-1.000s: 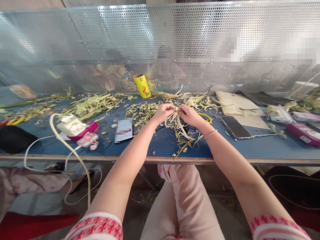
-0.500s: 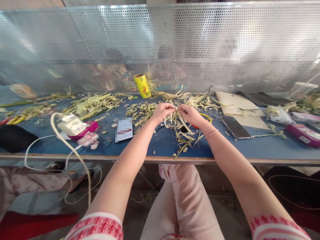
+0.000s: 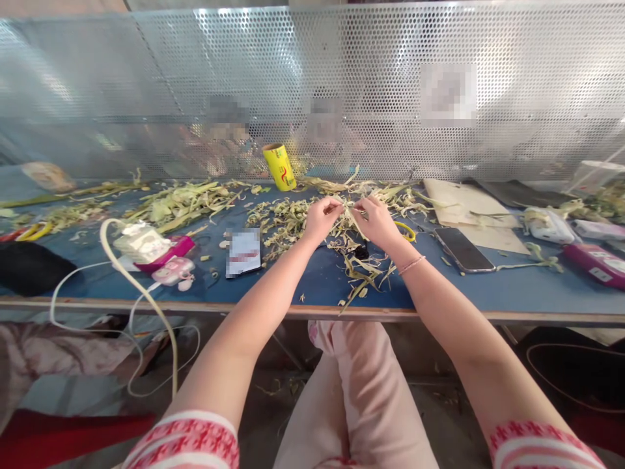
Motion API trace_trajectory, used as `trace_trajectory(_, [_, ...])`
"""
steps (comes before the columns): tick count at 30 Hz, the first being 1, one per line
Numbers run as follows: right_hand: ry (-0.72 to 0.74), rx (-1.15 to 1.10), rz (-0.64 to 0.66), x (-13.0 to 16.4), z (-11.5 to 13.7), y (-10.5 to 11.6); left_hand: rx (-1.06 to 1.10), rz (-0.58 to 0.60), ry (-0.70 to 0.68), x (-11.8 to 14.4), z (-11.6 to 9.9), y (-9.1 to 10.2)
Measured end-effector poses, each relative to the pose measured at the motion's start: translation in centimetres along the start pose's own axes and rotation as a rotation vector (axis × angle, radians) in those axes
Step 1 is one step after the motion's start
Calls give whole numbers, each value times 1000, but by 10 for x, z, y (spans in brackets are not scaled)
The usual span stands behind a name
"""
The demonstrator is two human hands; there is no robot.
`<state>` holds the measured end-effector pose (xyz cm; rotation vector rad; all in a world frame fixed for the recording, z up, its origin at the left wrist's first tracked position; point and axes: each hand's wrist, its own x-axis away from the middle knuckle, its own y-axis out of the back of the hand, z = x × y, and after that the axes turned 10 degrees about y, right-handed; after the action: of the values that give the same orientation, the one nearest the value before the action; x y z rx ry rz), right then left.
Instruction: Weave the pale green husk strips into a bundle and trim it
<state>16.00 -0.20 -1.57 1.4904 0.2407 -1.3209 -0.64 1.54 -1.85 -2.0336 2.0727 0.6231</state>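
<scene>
The left hand (image 3: 319,220) and right hand (image 3: 377,221) each pinch one pale leaf strip (image 3: 352,221), grips narrow. Holding it above the counter (image 3: 303,286) keeps it clear of the loose scraps (image 3: 364,273).

Table (image 3: 312,286) across the view, perforated screen (image 3: 342,85) standing along its far edge. Left hand (image 3: 319,220) and right hand (image 3: 375,221) close together over the table's middle, pinching a leaf strip (image 3: 349,210) between them. Loose strips (image 3: 364,270) on the table just below the hands, reaching the near edge. Heap of leaf scraps (image 3: 180,205) left of the hands, further back. Can (image 3: 279,167) behind the hands, near the screen. Card (image 3: 243,251) left of the left hand. Charger with cable (image 3: 141,244) further left, cable hanging over the near edge. Phone (image 3: 463,249) right of the right hand, board (image 3: 469,205) behind it.
</scene>
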Motion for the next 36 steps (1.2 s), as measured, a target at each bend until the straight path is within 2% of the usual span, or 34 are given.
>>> trace_trajectory(3, [-20, -34, 41, 0, 0, -8, 39, 28, 5, 1, 0, -3])
trace_trajectory(7, [-81, -94, 12, 0, -1, -11, 150, 32, 75, 2, -2, -8])
trace_trajectory(14, [-27, -164, 58, 0, 8, -9, 603, 144, 342, 4, -12, -11])
trace_trajectory(17, [24, -158, 35, -1, 9, -11, 670, 177, 425, 6, -15, -12])
trace_trajectory(20, [47, -146, 24, -1, 8, -13, 650, 177, 349, 6, -11, -14])
trace_trajectory(24, [38, -140, 36, 0, 10, -13, 493, 72, 200, 4, -3, -17])
trace_trajectory(29, [-13, -141, 54, 0, 18, -12, 361, 41, 163, 6, -3, -18])
trace_trajectory(36, [-77, -148, 73, -2, 26, -9, 360, 37, 117, 10, -8, -17])
